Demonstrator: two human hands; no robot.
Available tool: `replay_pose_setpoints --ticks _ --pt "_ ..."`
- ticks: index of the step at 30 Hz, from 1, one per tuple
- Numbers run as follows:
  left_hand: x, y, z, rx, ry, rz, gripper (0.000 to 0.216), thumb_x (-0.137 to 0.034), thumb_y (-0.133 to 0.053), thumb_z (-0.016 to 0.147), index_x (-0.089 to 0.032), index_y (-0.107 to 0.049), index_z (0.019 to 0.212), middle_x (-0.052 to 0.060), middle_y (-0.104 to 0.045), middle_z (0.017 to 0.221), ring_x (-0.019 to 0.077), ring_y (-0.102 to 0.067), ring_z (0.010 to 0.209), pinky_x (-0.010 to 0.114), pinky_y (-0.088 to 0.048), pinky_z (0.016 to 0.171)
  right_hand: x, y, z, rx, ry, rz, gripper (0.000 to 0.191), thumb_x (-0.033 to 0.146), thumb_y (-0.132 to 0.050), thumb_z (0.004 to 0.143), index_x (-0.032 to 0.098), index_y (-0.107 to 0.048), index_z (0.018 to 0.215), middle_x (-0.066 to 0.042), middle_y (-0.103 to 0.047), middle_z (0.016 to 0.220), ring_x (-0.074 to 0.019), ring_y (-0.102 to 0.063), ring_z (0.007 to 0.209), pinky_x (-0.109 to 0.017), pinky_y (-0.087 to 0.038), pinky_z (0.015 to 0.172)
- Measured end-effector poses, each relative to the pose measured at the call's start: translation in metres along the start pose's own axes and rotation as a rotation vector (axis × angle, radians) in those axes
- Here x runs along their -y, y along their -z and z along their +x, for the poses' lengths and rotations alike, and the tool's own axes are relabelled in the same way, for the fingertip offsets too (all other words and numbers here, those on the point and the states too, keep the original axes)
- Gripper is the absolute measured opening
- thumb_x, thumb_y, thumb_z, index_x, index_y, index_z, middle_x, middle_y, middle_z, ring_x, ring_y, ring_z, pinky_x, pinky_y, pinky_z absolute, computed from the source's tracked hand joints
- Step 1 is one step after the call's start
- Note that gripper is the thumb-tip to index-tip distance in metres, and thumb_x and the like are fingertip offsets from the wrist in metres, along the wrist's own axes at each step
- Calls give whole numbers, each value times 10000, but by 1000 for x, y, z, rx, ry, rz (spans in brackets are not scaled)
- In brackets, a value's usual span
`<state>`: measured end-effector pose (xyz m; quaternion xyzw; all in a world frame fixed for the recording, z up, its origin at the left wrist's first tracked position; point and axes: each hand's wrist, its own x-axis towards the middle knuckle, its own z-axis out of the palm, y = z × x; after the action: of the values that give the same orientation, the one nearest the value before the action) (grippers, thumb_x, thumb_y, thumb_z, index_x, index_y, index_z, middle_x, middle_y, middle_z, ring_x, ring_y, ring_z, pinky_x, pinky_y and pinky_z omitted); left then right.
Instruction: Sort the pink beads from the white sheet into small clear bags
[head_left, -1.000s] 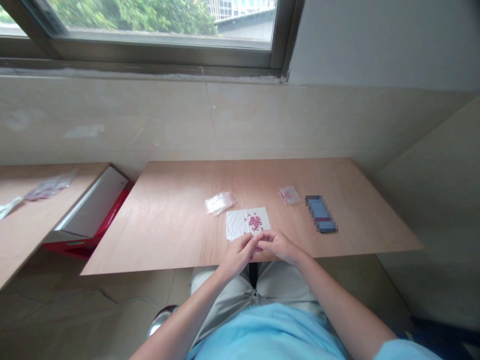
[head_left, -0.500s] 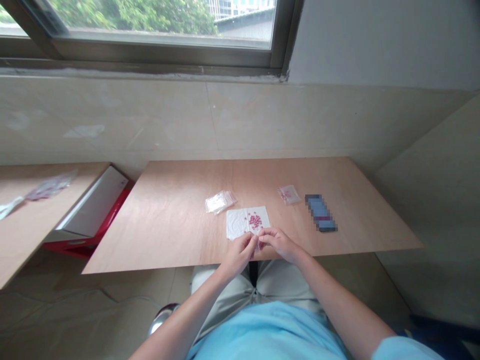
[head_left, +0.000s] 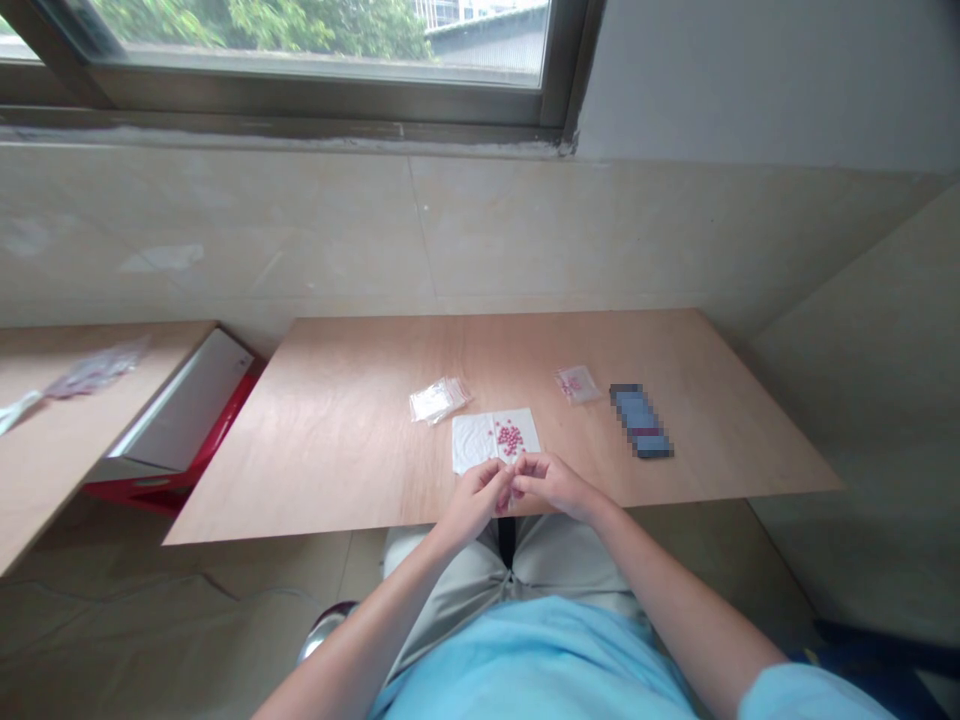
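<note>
Now, on my remote feed: left hand [head_left: 474,503] and right hand [head_left: 553,483] meet just below the white paper sheet [head_left: 474,445], fingers [head_left: 525,478] closed on a small reddish item [head_left: 503,504], too hidden to name. Red beads [head_left: 509,439] still lie heaped on the sheet; a clear bag [head_left: 438,400] lies beside it.

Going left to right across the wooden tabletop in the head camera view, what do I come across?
Clear plastic bag, white napkin with red beads on it, small plastic bag of red beads, pixelated blue flat object.
</note>
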<state>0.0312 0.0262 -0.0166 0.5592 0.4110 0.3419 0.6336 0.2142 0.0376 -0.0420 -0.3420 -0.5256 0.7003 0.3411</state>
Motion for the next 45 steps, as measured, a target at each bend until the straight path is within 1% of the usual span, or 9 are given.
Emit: replay_pose_setpoints --ticks 11,14,19,27,30,36,41,43,45 --pt "0 0 -2 63 43 -49 351 -459 -508 968 -168 -536 774 -3 -563 686 107 -495 589 220 -403 550 11 -2 -3 18 -14 58 348 471 -741 840 192 -540 787 -8 -690 734 -191 -688 758 -326 -509 765" --pt "1 0 -2 59 46 -29 367 -485 -500 970 -167 -550 793 -4 -551 680 110 -497 586 222 -409 550 11 1 -3 22 -9 27 319 461 -713 856 182 -579 781 -14 -692 744 -190 -682 771 -336 -511 796" --pt "4 -1 -1 28 13 -5 383 -503 -480 981 -167 -546 808 -4 -556 680 111 -505 585 225 -408 556 7 6 -2 -22 12 -96 263 408 -683 863 163 -652 770 -14 -679 740 -158 -626 729 -294 -483 757" --pt "10 -2 1 15 3 171 413 -509 -477 981 -177 -529 740 -9 -537 635 123 -491 592 230 -378 571 0 4 -2 -47 38 -123 228 386 -674 853 178 -625 772 -16 -681 765 -175 -635 757 -307 -487 762" --pt "10 -2 2 -1 -23 206 382 -458 -471 973 -178 -526 720 -7 -548 641 128 -487 607 232 -368 583 1 3 -2 -51 43 -148 215 367 -653 862 179 -615 765 -13 -670 751 -170 -624 743 -302 -479 755" --pt "14 -1 2 -150 -35 469 289 -288 -540 854 -177 -452 602 -32 -463 567 116 -409 575 244 -248 554 -4 -4 -4 -225 59 -426 170 269 -644 815 186 -571 687 25 -576 658 -128 -501 619 -241 -376 589" --pt "13 -2 -2 -196 -91 595 294 -237 -545 832 -175 -435 567 -40 -412 530 108 -381 542 258 -224 549 -3 -3 -5 -304 74 -520 177 260 -652 799 194 -546 674 30 -561 634 -127 -481 598 -241 -356 564" --pt "8 -3 -5 -194 -129 577 257 -256 -530 876 -176 -529 632 -28 -462 564 121 -419 555 258 -278 559 0 0 -5 -310 61 -501 158 251 -631 808 193 -554 682 28 -567 640 -129 -486 603 -246 -370 581" --pt "1 -4 -7 -196 -197 538 164 -312 -560 902 -182 -660 892 20 -605 733 167 -542 681 274 -394 635 4 3 -4 -288 43 -456 150 259 -607 828 190 -571 700 22 -583 666 -135 -507 620 -254 -397 612"
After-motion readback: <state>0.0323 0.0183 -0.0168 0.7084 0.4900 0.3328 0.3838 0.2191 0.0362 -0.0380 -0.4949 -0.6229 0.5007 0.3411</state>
